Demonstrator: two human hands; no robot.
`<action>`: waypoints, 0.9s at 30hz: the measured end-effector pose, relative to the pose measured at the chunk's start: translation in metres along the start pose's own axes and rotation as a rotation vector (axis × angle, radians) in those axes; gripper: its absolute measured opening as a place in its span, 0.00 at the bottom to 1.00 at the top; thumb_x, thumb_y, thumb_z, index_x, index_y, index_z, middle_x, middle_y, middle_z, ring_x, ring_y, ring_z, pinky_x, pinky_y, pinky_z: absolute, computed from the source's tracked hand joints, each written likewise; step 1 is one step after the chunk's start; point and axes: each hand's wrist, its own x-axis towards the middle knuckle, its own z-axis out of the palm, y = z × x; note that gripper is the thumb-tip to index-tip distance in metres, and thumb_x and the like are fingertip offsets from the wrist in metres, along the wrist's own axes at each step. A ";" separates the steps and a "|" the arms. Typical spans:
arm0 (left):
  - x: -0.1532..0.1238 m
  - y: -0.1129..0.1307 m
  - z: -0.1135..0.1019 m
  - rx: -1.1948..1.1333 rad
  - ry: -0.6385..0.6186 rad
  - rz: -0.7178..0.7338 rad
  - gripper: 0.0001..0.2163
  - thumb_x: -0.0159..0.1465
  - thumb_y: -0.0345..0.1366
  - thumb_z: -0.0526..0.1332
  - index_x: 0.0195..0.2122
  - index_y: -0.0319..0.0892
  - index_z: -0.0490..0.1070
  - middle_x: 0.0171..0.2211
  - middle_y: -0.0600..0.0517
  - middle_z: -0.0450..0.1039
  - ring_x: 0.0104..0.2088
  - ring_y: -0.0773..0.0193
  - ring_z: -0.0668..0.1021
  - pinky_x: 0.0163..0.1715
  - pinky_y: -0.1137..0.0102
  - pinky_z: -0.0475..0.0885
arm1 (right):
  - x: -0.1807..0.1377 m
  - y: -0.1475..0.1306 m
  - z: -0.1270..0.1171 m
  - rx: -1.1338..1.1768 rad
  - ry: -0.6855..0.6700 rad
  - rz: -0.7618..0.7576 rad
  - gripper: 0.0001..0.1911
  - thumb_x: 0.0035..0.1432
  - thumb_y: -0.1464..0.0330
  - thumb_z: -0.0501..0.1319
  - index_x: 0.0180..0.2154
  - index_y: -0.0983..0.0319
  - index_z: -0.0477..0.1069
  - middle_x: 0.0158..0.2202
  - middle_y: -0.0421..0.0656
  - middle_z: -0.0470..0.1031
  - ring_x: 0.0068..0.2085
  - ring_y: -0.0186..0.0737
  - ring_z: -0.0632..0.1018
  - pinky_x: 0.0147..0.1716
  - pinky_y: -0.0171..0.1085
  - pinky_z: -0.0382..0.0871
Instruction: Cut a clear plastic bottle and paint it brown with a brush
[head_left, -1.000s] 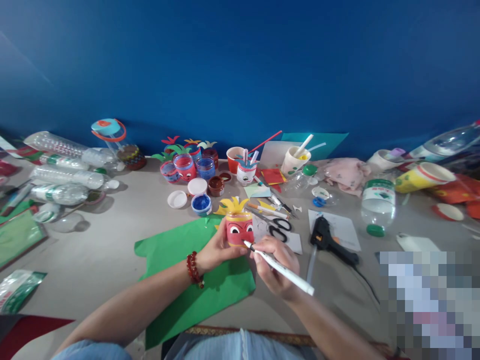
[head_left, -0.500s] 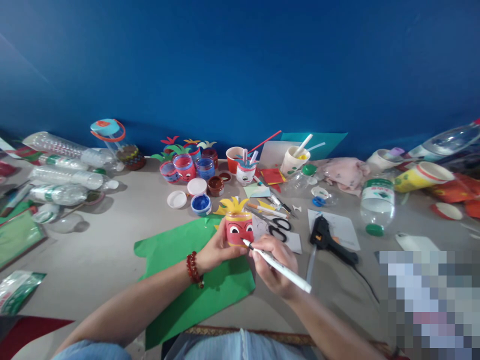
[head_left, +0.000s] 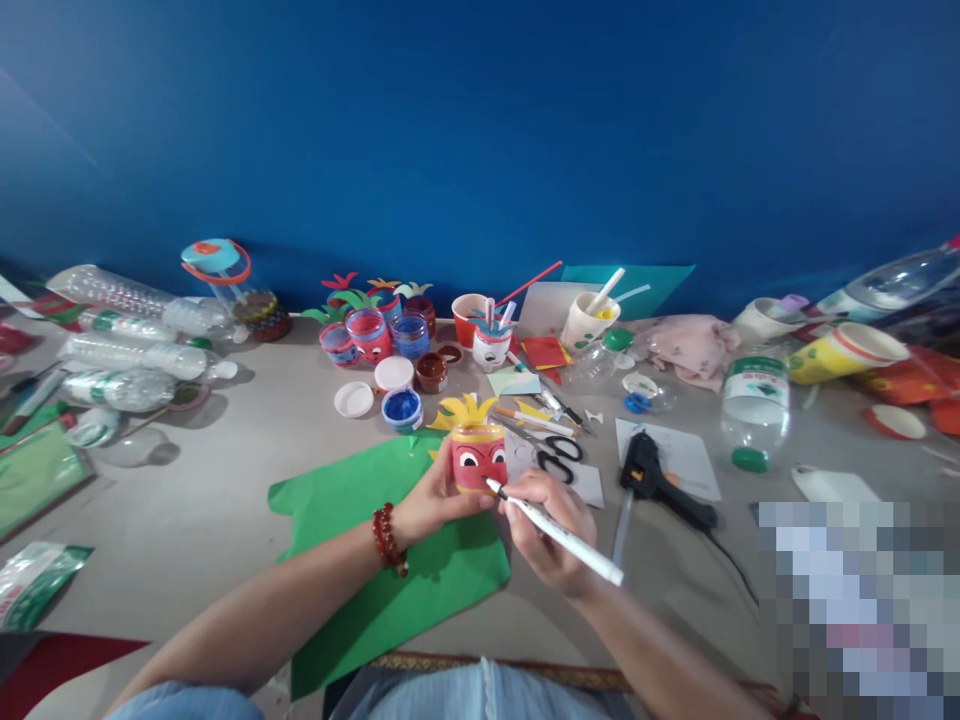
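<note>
A small red cup (head_left: 480, 462) with a yellow paper crown, two eyes and slanted brows is held in my left hand (head_left: 429, 500), thumb and fingers wrapped around its side. My right hand (head_left: 551, 520) grips a white marker (head_left: 570, 543), whose tip touches or nearly touches the lower front of the cup, below the eyes. Under my left wrist lies a sheet of green paper (head_left: 390, 570). Just behind the right hand are black-handled scissors (head_left: 556, 460), partly over white paper.
Open paint jars (head_left: 403, 408) and several decorated cups (head_left: 369, 335) stand behind the cup. A black glue gun (head_left: 660, 480) with a cord lies at right, near a clear bottle (head_left: 755, 410). Plastic bottles (head_left: 142, 355) lie at left. A blue wall (head_left: 480, 150) closes the back.
</note>
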 end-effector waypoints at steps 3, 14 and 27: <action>0.000 0.001 0.000 0.006 -0.002 -0.010 0.32 0.53 0.31 0.74 0.57 0.48 0.63 0.51 0.49 0.73 0.49 0.57 0.76 0.50 0.64 0.70 | 0.000 -0.001 0.000 -0.010 0.008 0.003 0.07 0.59 0.76 0.58 0.38 0.58 0.69 0.26 0.40 0.74 0.28 0.39 0.77 0.28 0.37 0.71; 0.001 0.001 0.000 0.006 0.010 -0.001 0.32 0.53 0.31 0.75 0.57 0.47 0.63 0.51 0.48 0.73 0.49 0.58 0.77 0.50 0.65 0.71 | -0.002 0.002 0.001 0.035 -0.002 0.021 0.08 0.59 0.76 0.58 0.39 0.59 0.69 0.26 0.40 0.73 0.27 0.38 0.77 0.28 0.37 0.71; 0.001 0.002 0.002 -0.032 0.041 -0.007 0.31 0.52 0.31 0.75 0.55 0.47 0.66 0.50 0.49 0.74 0.48 0.58 0.76 0.49 0.65 0.71 | -0.002 0.002 -0.002 0.029 -0.003 0.048 0.06 0.59 0.75 0.58 0.37 0.59 0.70 0.26 0.40 0.74 0.26 0.39 0.77 0.26 0.37 0.71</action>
